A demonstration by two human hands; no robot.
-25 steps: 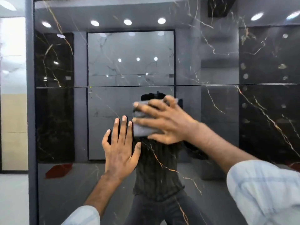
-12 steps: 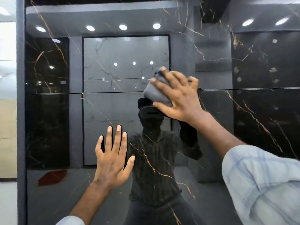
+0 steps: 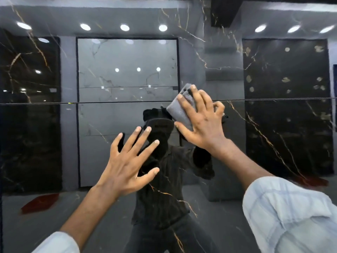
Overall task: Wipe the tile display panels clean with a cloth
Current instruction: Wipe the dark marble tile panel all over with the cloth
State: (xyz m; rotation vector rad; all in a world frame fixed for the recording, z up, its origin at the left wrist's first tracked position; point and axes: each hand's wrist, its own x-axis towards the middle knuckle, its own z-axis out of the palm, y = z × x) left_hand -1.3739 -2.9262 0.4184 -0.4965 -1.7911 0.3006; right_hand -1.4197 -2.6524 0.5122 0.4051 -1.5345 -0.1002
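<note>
Head view faces a glossy dark tile panel (image 3: 273, 147) with thin gold veins, split by a fine horizontal seam (image 3: 45, 103) that runs from the left edge to the right edge.

The right hand (image 3: 206, 123) lies flat against the panel just right of centre, across the seam. Its fingers are spread and only slightly bent, and they press a folded grey cloth (image 3: 179, 110) onto the tile. The cloth sits under the fingers and sticks out past them to the left and upward. Its upper corner rises above the seam and its lower part hangs below it. The thumb runs along the cloth's lower edge, and two fingertips rest on its upper part. Whether the palm also covers cloth cannot be told.

The left hand (image 3: 127, 161) is lower and to the left, apart from the cloth. It holds nothing; its palm is toward the lower tile with all five fingers straight and fanned wide.

A pale checked sleeve (image 3: 291, 216) covers the right forearm at the near right, and a second pale cuff (image 3: 56, 242) shows at the near left.

Across the polished surface shows the person's dark reflection (image 3: 164, 189), along with round ceiling lights (image 3: 125, 27) and a light grey marbled panel (image 3: 127, 57).
</note>
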